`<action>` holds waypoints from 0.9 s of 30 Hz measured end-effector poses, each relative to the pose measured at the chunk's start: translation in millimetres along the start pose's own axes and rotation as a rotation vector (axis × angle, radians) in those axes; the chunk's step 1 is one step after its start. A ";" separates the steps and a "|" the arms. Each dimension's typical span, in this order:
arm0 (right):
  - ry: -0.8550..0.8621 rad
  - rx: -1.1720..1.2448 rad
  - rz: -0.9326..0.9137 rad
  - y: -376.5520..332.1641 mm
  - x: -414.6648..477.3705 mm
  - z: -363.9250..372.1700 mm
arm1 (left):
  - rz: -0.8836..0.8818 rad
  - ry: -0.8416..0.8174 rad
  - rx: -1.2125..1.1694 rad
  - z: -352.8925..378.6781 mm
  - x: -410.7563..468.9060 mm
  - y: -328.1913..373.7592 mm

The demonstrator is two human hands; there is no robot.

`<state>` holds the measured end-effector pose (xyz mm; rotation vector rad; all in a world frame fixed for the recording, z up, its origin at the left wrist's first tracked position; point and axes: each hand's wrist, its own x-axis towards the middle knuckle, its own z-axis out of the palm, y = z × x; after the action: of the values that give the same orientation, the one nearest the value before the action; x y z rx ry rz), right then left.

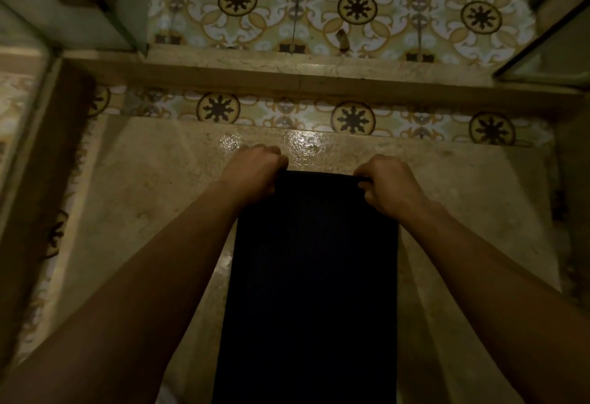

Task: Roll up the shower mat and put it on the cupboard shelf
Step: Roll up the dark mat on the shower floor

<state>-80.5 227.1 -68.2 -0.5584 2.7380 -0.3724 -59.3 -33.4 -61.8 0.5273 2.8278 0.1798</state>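
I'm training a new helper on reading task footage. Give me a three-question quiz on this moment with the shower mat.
1. True or false: both hands grip the far edge of the dark mat.
2. Which stage is the mat at? A) fully rolled B) flat, rolling barely begun C) on a shelf
3. Fill in: the mat lies on the wet, shiny ____.

Key:
1. True: the left hand and right hand each pinch a far corner.
2. B.
3. Shower floor, with a stone step and patterned tiles beyond it.
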 end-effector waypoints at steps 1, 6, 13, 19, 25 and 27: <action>0.013 -0.002 -0.002 2.0 1.6 -0.9 | -0.003 0.004 -0.004 -0.9 3.0 -0.1; 0.064 -0.036 -0.037 9.4 14.0 -9.8 | 0.000 0.059 -0.022 -8.9 15.7 -4.4; 0.160 -0.120 -0.125 8.4 28.2 -3.5 | -0.041 0.098 0.005 -7.4 22.0 -15.3; 0.195 -0.044 -0.240 20.0 23.4 9.0 | 0.000 0.056 0.050 2.5 22.6 -18.3; 0.050 0.076 -0.182 21.4 33.3 -10.8 | -0.090 -0.071 -0.049 -5.0 34.4 -15.7; -0.033 0.190 -0.039 23.4 38.7 -16.2 | -0.166 -0.146 -0.065 -8.8 38.2 -17.4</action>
<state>-127.8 234.8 -70.7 -0.5623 2.6260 -0.6199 -101.9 -36.0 -65.0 0.2775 2.6964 0.1919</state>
